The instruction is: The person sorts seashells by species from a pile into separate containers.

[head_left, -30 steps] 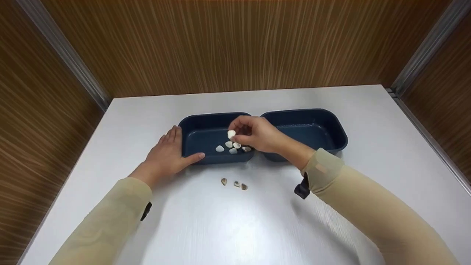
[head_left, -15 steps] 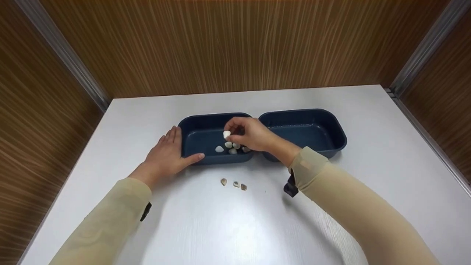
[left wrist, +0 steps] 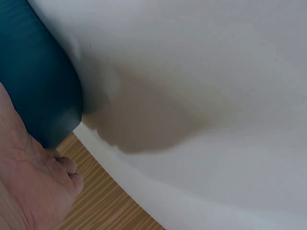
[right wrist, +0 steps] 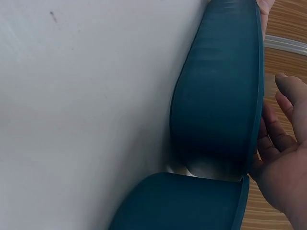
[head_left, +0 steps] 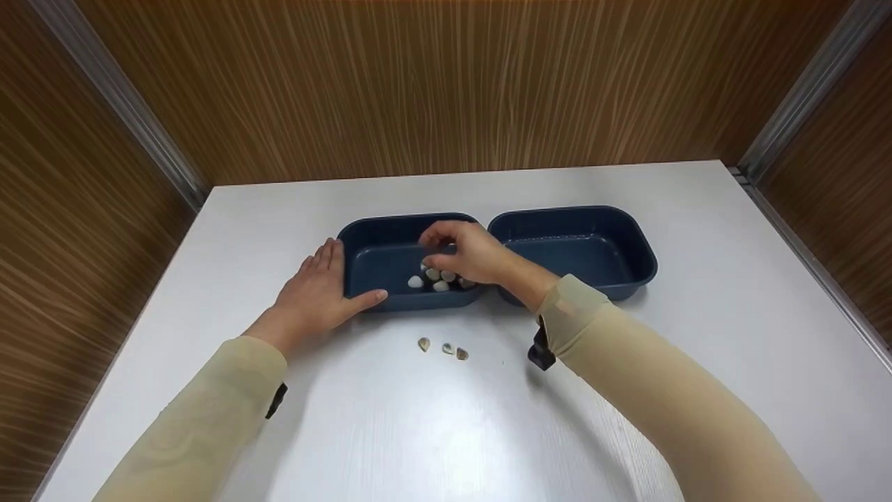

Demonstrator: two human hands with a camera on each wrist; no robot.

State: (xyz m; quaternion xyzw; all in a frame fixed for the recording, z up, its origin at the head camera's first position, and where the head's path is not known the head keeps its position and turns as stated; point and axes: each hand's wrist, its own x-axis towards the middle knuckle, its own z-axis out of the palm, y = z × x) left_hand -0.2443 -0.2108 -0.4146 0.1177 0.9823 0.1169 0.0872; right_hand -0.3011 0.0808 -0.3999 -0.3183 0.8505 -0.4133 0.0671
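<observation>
We have our right hand lowered into the left-hand dark blue tub, fingers curled downward over the cluster of pale shells lying on its floor near the front wall; from the head view we cannot tell whether a shell sits pinched between the fingertips or whether they are already empty, since the knuckles cover that spot, and the right wrist view shows only the tub's outer wall and loosely bent fingers above its rim. Our left hand lies flat against the tub's left end, fingers straight along the wall and thumb laid along the front edge, bracing it on the white table. To do this step well, we judge it best to keep that brace firm, bring the fingertips low before letting anything go, and avoid nudging the shells already in place. Those shells lie directly beneath and just left of our right fingertips. Three darker shells lie in a short row on the table, just in front of the tub and well apart from both hands. The right-hand tub stands touching or nearly touching its neighbour.
</observation>
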